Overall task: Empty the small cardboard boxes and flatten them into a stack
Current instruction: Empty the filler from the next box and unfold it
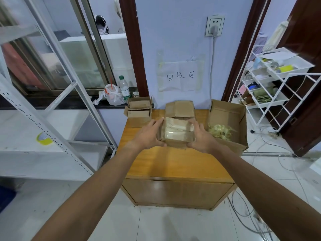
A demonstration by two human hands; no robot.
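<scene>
Two bare hands hold a small cardboard box above the middle of a low wooden cabinet. The left hand is wrapped round one end and the right hand clamps the other, fingers curled over the top edge. The box is closed, brick-shaped and made of dull brown board. A strip of glossy clear tape runs along its top seam and down the near face, catching the light.

Toward the back of the cabinet's smooth yellow top, beyond the held box, lies flattened cardboard with its flaps spread. At the cabinet's back-left corner stands a pile of small boxes of the same brown board, the upper ones with flaps open. On the cabinet's right side sits a large open carton, tilted outward, with pale, translucent tape rolls heaped in its near corner.

On the wall behind the cabinet, a white paper sign with handwritten characters is fixed under clear tape. To the cabinet's right stands a white wire rack of trays. Left of it, a plastic bottle and a knotted white bag rest on a dark ledge.
</scene>
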